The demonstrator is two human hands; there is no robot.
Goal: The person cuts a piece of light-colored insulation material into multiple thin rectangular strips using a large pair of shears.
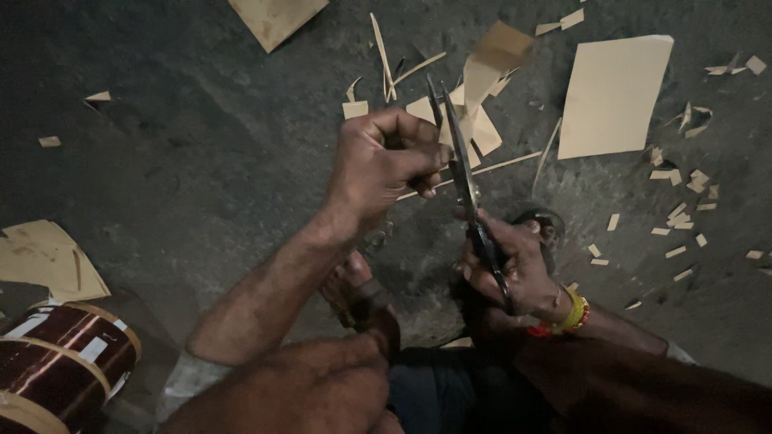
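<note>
My right hand point(515, 261) grips the handles of dark metal scissors point(460, 157), whose blades point up and away from me. My left hand point(378, 165) is closed near the blade tips, fingers curled around something small that I cannot make out. A tan paper piece point(482, 133) lies on the floor just behind the blades. A bright yellow and red band point(572, 313) circles my right wrist.
A large tan sheet point(611, 96) lies on the dark floor point(201, 161) at the right, with several small offcuts point(679, 217) scattered around it. Another sheet point(277, 18) is at the top. A copper wire spool point(60, 362) and a crumpled tan sheet point(48, 257) sit at lower left.
</note>
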